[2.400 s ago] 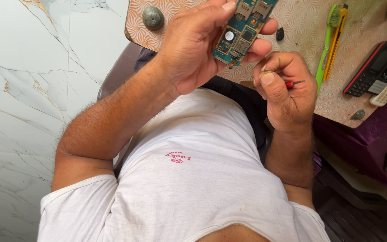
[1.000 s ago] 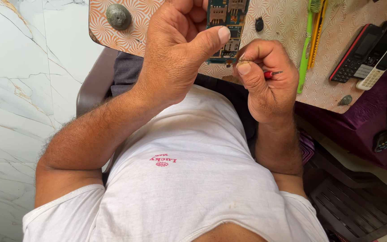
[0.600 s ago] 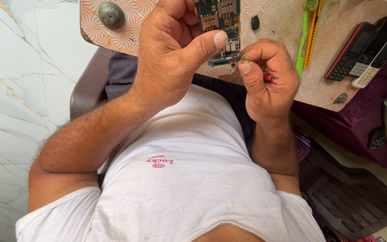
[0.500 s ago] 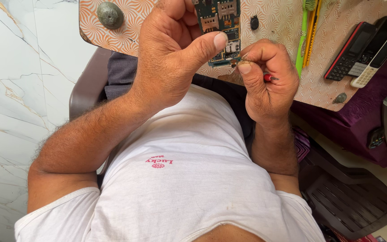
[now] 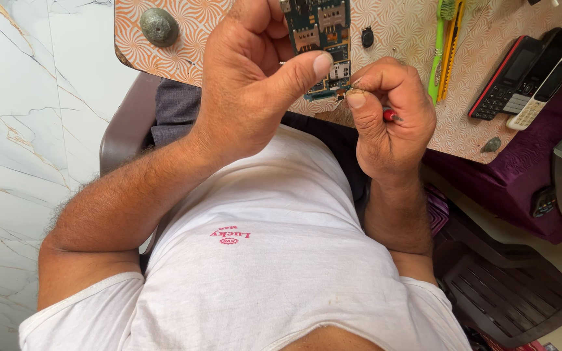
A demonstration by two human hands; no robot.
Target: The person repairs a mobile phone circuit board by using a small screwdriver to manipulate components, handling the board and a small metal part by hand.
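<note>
My left hand [image 5: 255,78] grips a green phone circuit board [image 5: 323,39] between thumb and fingers, holding it up over the edge of the patterned table [image 5: 190,52]. My right hand [image 5: 391,120] is closed around a thin tool with a red handle [image 5: 390,116]. Its thumb and forefinger pinch right at the board's lower edge, where the tool's tip is hidden. Both forearms rise from my white shirt in the lower part of the view.
On the table lie a grey round stone [image 5: 159,26], a small black part [image 5: 367,37], a green toothbrush [image 5: 438,45] beside a yellow tool, and two keypad phones [image 5: 528,78]. A dark plastic chair [image 5: 508,292] stands at the right, marble floor [image 5: 27,130] at the left.
Both hands came closer together: the board went from tilted to nearly upright, and my right hand rose until its pinched fingers met the board's lower edge.
</note>
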